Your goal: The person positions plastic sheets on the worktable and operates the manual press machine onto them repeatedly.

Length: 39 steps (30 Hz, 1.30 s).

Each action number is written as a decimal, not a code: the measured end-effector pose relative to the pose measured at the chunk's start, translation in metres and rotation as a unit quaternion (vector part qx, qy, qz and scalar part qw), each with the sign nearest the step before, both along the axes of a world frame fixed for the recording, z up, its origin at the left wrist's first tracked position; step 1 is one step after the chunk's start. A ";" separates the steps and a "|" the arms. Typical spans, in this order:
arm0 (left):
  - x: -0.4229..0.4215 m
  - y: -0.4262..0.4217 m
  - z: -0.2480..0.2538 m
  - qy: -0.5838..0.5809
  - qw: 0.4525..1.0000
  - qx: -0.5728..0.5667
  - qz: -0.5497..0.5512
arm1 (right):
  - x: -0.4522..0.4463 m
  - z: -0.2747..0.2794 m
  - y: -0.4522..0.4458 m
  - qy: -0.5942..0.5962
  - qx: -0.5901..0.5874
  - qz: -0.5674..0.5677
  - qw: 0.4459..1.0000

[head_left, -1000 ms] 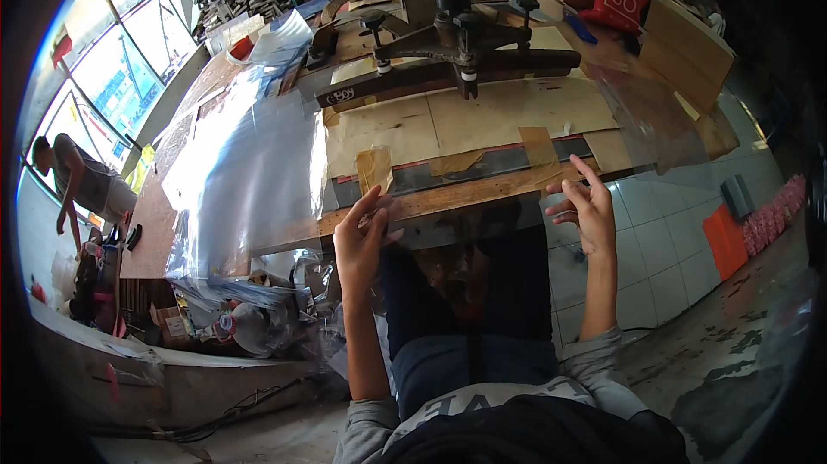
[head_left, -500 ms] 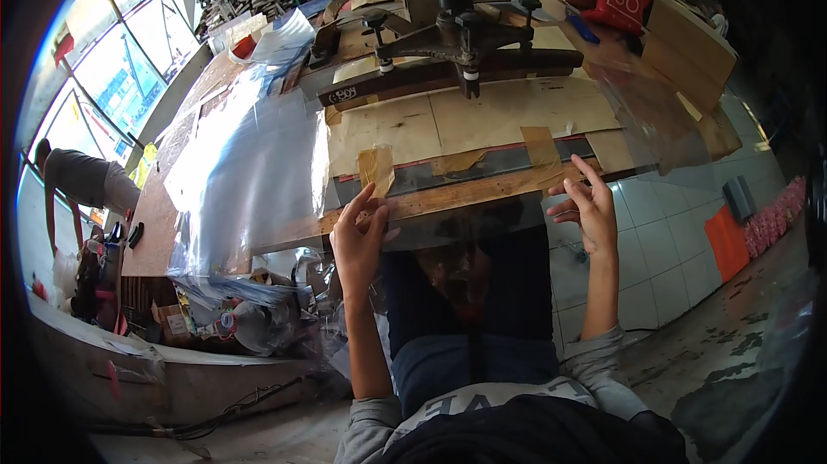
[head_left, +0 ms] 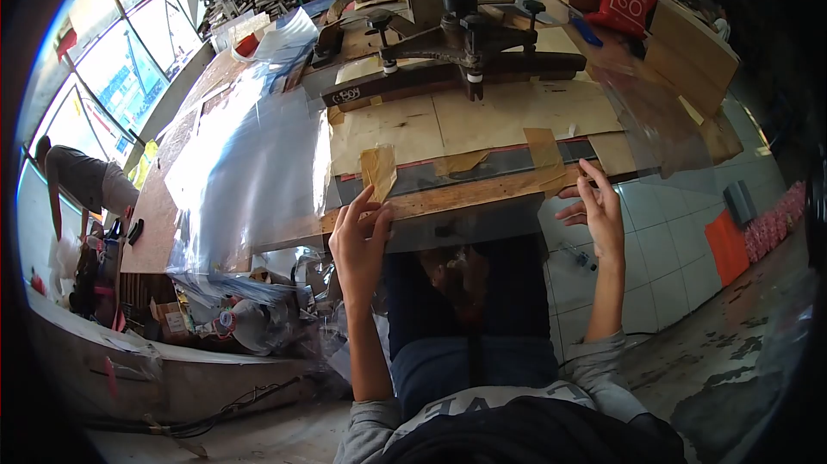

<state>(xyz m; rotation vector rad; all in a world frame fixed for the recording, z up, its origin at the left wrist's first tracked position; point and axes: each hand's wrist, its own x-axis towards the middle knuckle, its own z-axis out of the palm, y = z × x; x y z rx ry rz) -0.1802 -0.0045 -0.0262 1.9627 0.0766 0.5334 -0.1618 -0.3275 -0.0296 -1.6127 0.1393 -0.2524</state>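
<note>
Holding left hand [head_left: 355,249] at sheet [head_left: 469,230], grip impossible to tell, and right hand [head_left: 603,218], fingers apart, beside bench [head_left: 448,198].

Beyond the right hand [head_left: 599,216], a red bag [head_left: 622,12] bears white capitals inside a square outline: "NIC" above "SO". Past the left hand [head_left: 355,247], the dark metal bar [head_left: 422,82] carries light handwriting at its left end that appears to read "BOY". Nearer the body than both hands, the sweatshirt [head_left: 508,394] shows upside-down block letters; "V" and "E" are legible. Left of the left hand, print on a cardboard box's white label [head_left: 176,324] is too small to read.
</note>
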 end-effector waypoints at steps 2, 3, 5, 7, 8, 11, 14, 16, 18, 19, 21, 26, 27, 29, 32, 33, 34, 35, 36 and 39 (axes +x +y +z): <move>-0.006 -0.001 0.005 -0.034 0.995 0.090 0.034 | -0.003 -0.001 -0.008 0.001 -0.109 -0.050 0.993; -0.012 -0.004 0.012 -0.044 0.988 0.134 0.057 | -0.005 0.000 -0.008 -0.043 -0.215 -0.100 0.970; -0.017 -0.009 0.014 -0.063 0.973 0.209 0.081 | -0.008 0.000 -0.006 -0.127 -0.417 -0.193 0.879; -0.016 -0.013 0.014 -0.087 0.955 0.271 0.083 | -0.008 0.001 0.009 -0.177 -0.423 -0.208 0.864; -0.016 -0.019 0.016 -0.089 0.954 0.282 0.057 | -0.007 -0.001 0.017 -0.208 -0.433 -0.198 0.854; 0.003 -0.031 -0.006 -0.199 0.913 0.355 -0.004 | 0.002 -0.025 0.041 -0.307 -0.479 -0.156 0.807; 0.006 -0.040 -0.018 -0.162 0.904 0.394 -0.024 | 0.013 -0.047 0.058 -0.345 -0.530 -0.131 0.764; 0.005 -0.041 -0.026 -0.142 0.905 0.400 -0.034 | 0.007 -0.058 0.065 -0.351 -0.556 -0.117 0.744; -0.001 -0.037 -0.028 -0.137 0.910 0.392 -0.019 | -0.001 -0.067 0.066 -0.380 -0.544 -0.100 0.742; -0.004 -0.034 -0.029 -0.135 0.911 0.389 -0.009 | -0.004 -0.072 0.067 -0.396 -0.537 -0.090 0.740; -0.007 -0.023 -0.034 -0.136 0.909 0.394 0.006 | -0.009 -0.079 0.062 -0.419 -0.525 -0.098 0.734; -0.017 -0.002 -0.035 -0.135 0.919 0.370 0.026 | -0.020 -0.065 0.047 -0.389 -0.426 -0.212 0.789; -0.018 0.001 -0.034 -0.128 0.919 0.371 0.027 | -0.020 -0.059 0.045 -0.375 -0.383 -0.254 0.805; -0.019 0.005 -0.031 -0.130 0.924 0.359 0.020 | -0.015 -0.055 0.034 -0.281 -0.300 -0.269 0.871; -0.018 0.010 -0.028 -0.127 0.919 0.372 0.015 | -0.016 -0.045 0.018 -0.169 -0.097 -0.170 0.966; -0.019 0.010 -0.026 -0.124 0.921 0.369 0.013 | -0.016 -0.041 0.016 -0.135 -0.016 -0.115 0.984; -0.019 0.010 -0.025 -0.120 0.923 0.366 0.011 | -0.016 -0.038 0.016 -0.126 0.037 -0.102 0.986; -0.018 0.010 -0.026 -0.124 0.921 0.369 0.015 | -0.016 -0.035 0.016 -0.120 0.037 -0.097 0.987; -0.016 0.011 -0.030 -0.127 0.919 0.372 0.019 | -0.016 -0.032 0.014 -0.113 0.037 -0.091 0.989; -0.014 0.011 -0.036 -0.130 0.917 0.376 0.024 | -0.017 -0.028 0.013 -0.102 0.044 -0.090 0.990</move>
